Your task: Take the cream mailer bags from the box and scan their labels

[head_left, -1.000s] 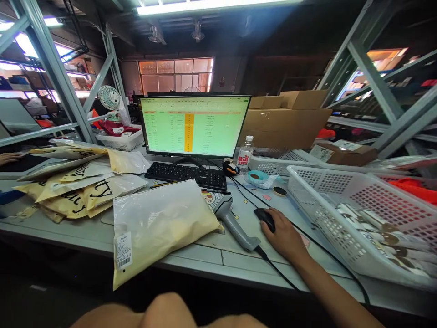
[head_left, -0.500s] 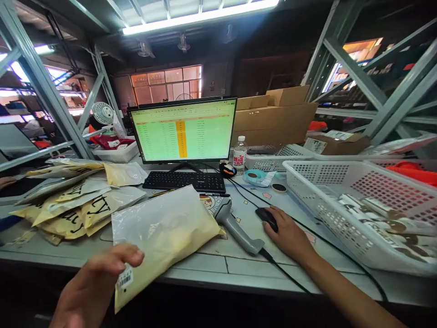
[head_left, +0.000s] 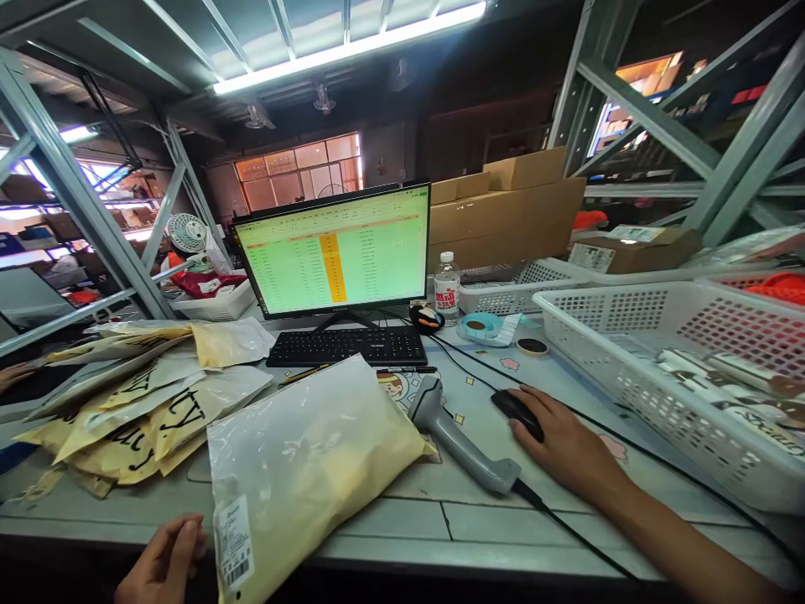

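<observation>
My right hand (head_left: 559,440) rests over a black computer mouse (head_left: 516,414) on the desk mat, fingers curved round it. My left hand (head_left: 164,560) is at the front edge of the desk, beside the lower left of a plastic mailer bag (head_left: 314,453). Its thumb and fingers are drawn together, with nothing visible in them. The bag is pale, has a barcode label near its lower left corner, and overhangs the desk edge. Between bag and mouse lies a grey barcode scanner (head_left: 464,445) with its cable running toward the front.
A monitor (head_left: 371,252) with a spreadsheet stands behind a black keyboard (head_left: 345,346). Several bags with black lettering (head_left: 179,411) are piled at left. A water bottle (head_left: 447,289), a tape roll (head_left: 481,325) and a white basket (head_left: 629,411) of packets stand at right. Another person's hand (head_left: 13,376) shows far left.
My left hand has come off the bag's label corner and moved down and left, uncovering the label. My right hand remains on the mouse. The view has shifted slightly.
</observation>
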A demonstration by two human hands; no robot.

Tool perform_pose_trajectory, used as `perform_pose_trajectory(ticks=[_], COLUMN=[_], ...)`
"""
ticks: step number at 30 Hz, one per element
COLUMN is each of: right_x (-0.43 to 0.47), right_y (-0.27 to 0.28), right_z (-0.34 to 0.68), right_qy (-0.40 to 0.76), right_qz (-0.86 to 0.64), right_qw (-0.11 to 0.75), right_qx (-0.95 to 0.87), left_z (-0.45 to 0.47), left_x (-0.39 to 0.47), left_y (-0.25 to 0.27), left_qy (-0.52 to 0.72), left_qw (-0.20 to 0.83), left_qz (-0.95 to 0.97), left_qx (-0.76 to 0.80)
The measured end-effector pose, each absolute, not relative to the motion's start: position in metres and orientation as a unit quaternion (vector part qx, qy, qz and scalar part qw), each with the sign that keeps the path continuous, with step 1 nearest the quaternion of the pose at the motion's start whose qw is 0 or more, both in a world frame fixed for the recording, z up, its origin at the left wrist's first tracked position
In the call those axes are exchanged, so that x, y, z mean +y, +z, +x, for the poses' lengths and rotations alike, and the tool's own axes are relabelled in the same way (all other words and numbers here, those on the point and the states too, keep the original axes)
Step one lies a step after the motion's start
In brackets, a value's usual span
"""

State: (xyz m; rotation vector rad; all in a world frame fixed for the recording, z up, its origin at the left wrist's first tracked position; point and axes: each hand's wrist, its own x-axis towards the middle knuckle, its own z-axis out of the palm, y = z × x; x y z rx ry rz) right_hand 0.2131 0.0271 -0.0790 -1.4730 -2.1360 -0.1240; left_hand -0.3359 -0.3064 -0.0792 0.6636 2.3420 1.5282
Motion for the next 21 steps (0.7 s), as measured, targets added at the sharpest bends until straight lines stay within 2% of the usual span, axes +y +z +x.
perform_pose_trajectory(ticks=[3, 10, 21], right_x=[0.024, 0.021, 0.015], right_y=[-0.077, -0.072, -0.068], right_z=[0.213, 0.212, 0.211], right_qy=[-0.043, -0.044, -0.054], right_qz=[-0.548, -0.561, -0.559], right_qw=[0.269, 0.266, 0.276], right_qx=[-0.791, -0.783, -0.78], left_z=[-0.329, -0.317, -0.325], left_x=[-0.274, -0.244, -0.247], left_y=[-0.065, -0.058, -0.076], left_qy=[0.486, 0.42, 0.412], left_qw=[0.066, 0.016, 0.026], left_qz=[0.268, 0.218, 0.219], left_qx=[0.829, 0.881, 0.884])
